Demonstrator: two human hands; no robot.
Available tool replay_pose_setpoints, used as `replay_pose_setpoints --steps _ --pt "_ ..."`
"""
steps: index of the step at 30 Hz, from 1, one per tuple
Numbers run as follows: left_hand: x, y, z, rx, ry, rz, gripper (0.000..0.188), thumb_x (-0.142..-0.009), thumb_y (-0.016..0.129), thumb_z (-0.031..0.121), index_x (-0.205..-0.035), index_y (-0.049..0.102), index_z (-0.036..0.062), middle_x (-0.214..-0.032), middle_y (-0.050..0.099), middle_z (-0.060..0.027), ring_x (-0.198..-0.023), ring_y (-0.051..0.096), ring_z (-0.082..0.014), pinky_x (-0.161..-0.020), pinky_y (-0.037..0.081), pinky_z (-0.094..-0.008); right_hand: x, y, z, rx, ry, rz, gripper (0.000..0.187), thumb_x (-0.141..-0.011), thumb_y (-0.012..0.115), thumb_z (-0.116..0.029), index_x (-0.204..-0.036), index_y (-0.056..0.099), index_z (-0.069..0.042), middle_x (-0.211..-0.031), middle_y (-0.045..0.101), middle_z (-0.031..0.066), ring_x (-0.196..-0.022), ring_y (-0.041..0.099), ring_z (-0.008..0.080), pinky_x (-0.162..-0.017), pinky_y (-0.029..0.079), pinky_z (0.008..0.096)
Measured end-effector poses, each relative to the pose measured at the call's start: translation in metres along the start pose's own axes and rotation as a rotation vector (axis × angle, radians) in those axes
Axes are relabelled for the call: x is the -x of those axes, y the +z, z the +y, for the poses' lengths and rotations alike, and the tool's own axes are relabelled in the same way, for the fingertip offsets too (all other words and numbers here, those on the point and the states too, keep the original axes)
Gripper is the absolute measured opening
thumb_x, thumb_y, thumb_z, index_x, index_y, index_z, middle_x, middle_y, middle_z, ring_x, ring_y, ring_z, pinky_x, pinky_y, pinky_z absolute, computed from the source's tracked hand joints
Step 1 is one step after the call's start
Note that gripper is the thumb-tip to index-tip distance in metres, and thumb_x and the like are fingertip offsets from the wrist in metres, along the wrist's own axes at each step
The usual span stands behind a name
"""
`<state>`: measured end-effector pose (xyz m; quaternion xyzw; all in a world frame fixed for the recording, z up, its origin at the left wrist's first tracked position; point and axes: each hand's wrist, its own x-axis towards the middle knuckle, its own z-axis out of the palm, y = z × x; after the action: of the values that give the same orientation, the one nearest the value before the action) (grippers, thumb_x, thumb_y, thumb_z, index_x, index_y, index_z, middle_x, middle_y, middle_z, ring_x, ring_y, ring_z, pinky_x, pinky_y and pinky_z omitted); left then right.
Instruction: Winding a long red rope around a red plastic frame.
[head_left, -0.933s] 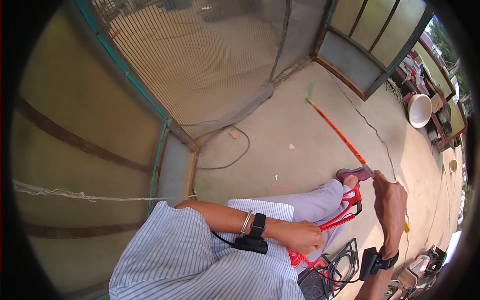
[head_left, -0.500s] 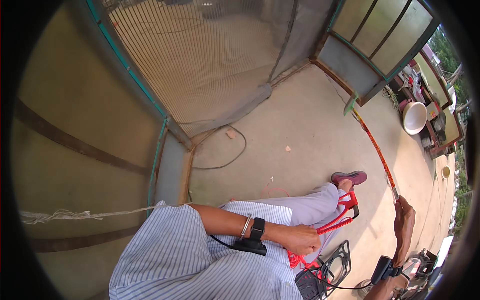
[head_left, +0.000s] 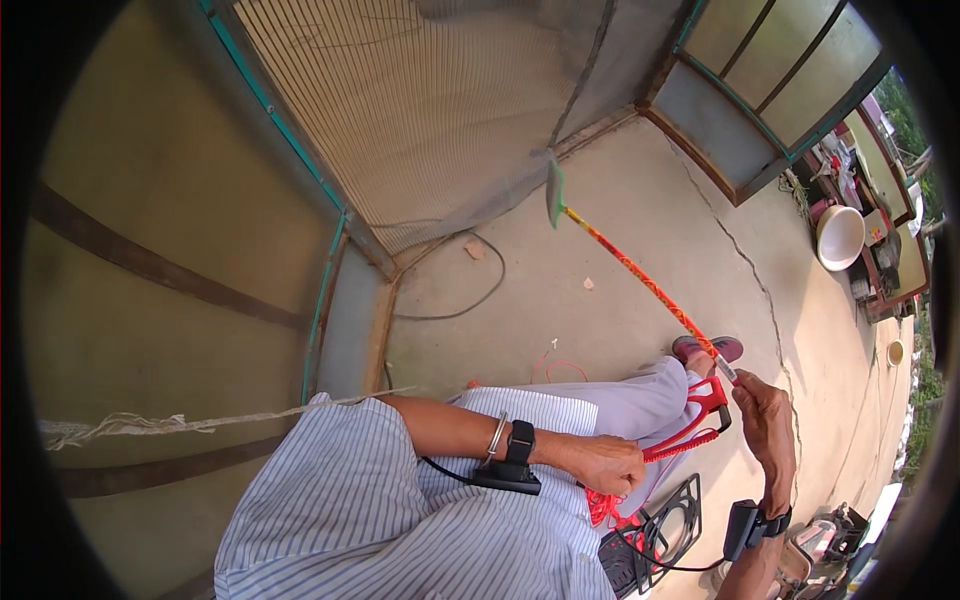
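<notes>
In my right hand [head_left: 765, 405] is the lower end of what looks like a fly swatter [head_left: 640, 274], a long red-and-yellow patterned stick with a flat green head [head_left: 556, 192]. It stretches away to the far left, its head close to the mesh panel's foot. My left hand [head_left: 608, 464] lies over my lap, fingers curled down and mostly hidden. A curved red frame with ribbed red winding [head_left: 682, 445] runs out from that hand and appears gripped by it. Loose red cord [head_left: 602, 508] bunches under the fingers.
A striped mesh panel [head_left: 430, 120] and framed partitions [head_left: 335, 330] stand left and ahead. A thin black cable [head_left: 497, 285] loops on the floor. Beside my lap is a black plastic frame [head_left: 683, 515]. A pale basin [head_left: 840, 238] sits among clutter at right. A rope [head_left: 220, 421] crosses at left.
My right hand has moved left and slightly up in view, swinging the swatter's green head from the far right over to the mesh panel. My left hand has barely moved.
</notes>
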<state>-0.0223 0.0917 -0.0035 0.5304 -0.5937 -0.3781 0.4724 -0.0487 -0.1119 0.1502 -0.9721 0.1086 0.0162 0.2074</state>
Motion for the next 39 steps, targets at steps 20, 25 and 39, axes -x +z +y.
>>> replay_pose_setpoints --steps 20,25,39 --pt "0.002 0.005 0.0 0.143 -0.006 -0.021 0.014 -0.076 0.055 0.01 -0.077 0.064 -0.0014 -0.069 0.064 -0.0133 -0.063 0.061 -0.0252 -0.06 0.045 -0.0385 0.047 -0.057 0.15 -0.142 0.373 0.192 0.03 -0.096 0.052 -0.021 -0.111 0.061 0.003 -0.062 0.035 -0.0069 -0.05 0.026 0.0036 -0.045 0.02 0.0239" --pt "0.001 0.01 -0.005 0.142 -0.025 -0.038 0.014 -0.076 0.055 0.009 -0.078 0.064 -0.002 -0.07 0.064 -0.0137 -0.064 0.061 -0.0253 -0.061 0.045 -0.0384 0.054 -0.052 0.153 -0.18 0.405 0.188 0.025 -0.095 0.052 -0.015 -0.11 0.061 0.003 -0.06 0.034 -0.0074 -0.05 0.027 0.0027 -0.044 0.021 0.023" --pt "0.002 0.013 -0.005 0.19 -0.032 -0.024 0.013 -0.076 0.055 0.007 -0.078 0.064 -0.0029 -0.071 0.065 -0.014 -0.065 0.062 -0.0245 -0.062 0.047 -0.0373 0.058 -0.05 0.15 -0.195 0.416 0.135 0.024 -0.094 0.051 -0.012 -0.108 0.06 0.004 -0.06 0.035 -0.0073 -0.049 0.028 0.0021 -0.043 0.022 0.0227"
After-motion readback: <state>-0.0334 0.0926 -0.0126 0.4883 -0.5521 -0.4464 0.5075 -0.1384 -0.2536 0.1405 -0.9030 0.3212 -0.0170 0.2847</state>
